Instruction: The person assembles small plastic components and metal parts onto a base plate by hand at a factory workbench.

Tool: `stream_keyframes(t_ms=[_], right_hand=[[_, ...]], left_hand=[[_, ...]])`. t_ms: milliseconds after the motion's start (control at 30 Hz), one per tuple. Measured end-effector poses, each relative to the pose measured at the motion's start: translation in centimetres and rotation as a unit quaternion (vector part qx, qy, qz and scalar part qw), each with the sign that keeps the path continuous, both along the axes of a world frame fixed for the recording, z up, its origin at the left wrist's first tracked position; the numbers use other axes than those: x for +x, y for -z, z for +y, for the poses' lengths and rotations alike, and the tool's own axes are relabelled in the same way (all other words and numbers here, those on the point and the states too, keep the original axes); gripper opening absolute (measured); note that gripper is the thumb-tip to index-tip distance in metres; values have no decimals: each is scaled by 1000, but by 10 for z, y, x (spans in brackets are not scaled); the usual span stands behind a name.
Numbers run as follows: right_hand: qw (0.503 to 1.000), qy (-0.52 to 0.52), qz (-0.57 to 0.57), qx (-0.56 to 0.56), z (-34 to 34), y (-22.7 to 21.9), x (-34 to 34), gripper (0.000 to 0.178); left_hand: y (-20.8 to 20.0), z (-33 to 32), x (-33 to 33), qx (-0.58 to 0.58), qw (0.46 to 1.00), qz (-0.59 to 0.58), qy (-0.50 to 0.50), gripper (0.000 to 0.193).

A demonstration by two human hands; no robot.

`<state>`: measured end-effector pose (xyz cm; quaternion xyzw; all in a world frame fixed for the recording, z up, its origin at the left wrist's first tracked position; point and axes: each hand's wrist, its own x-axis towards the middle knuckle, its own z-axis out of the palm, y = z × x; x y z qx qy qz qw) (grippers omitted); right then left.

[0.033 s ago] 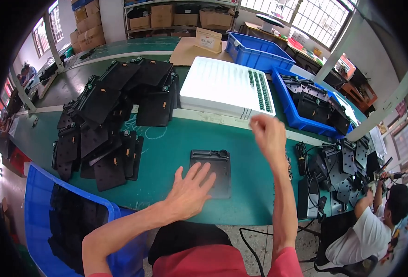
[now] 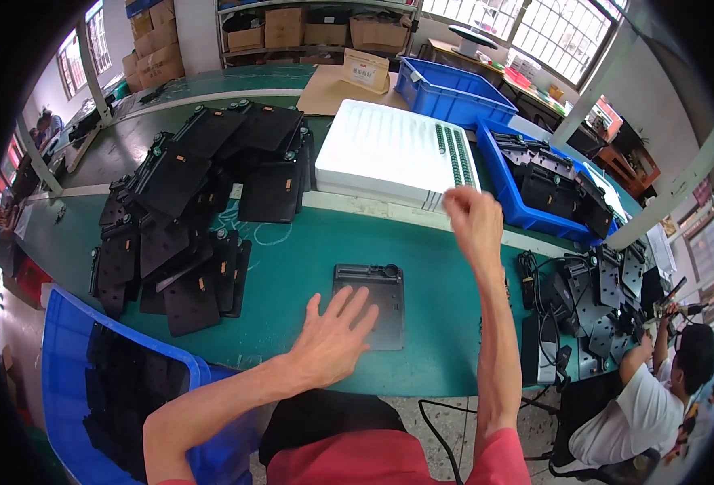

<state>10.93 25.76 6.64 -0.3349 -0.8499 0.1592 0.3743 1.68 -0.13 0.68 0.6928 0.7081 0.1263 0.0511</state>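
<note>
My left hand [image 2: 332, 339] lies with fingers spread over the lower left of a flat black rectangular plate [image 2: 385, 311] on the bench. A raised bar and a small round ring run along the plate's far edge. My right hand [image 2: 478, 222] is raised at the near right corner of a white foam tray [image 2: 373, 153], its fingers curled together and slightly blurred. Whatever those fingers may hold is hidden. Rows of small dark green round parts [image 2: 458, 158] fill the tray's right side, while the grooves to the left are bare.
A tall heap of black plate assemblies [image 2: 179, 210] stands at left, above a blue bin [image 2: 122, 323]. Blue crates [image 2: 458, 90] sit far right, one holding black parts [image 2: 547, 182]. Cables and an adapter [image 2: 539, 347] lie right, near a seated co-worker [image 2: 636, 412].
My right hand has moved slightly away from me, closer to the white tray's corner. My left hand and the black plate look nearly unchanged.
</note>
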Motion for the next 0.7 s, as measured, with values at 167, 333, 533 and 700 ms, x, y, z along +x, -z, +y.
stream_keyframes(t_ms=[167, 333, 533, 700], right_hand=[[995, 69, 75, -5, 100, 22, -59, 18], [990, 101, -67, 73, 168, 43, -83, 20], [978, 65, -160, 117, 195, 49, -97, 22], [975, 66, -197, 83, 200, 41, -110, 14]], left_hand=[[-1, 1, 1, -18, 1000, 12, -1, 61], [-4, 1, 1, -39, 999, 18, 2, 62], [-10, 2, 0, -61, 998, 5, 5, 61], [-14, 5, -1, -71, 997, 1, 5, 61]])
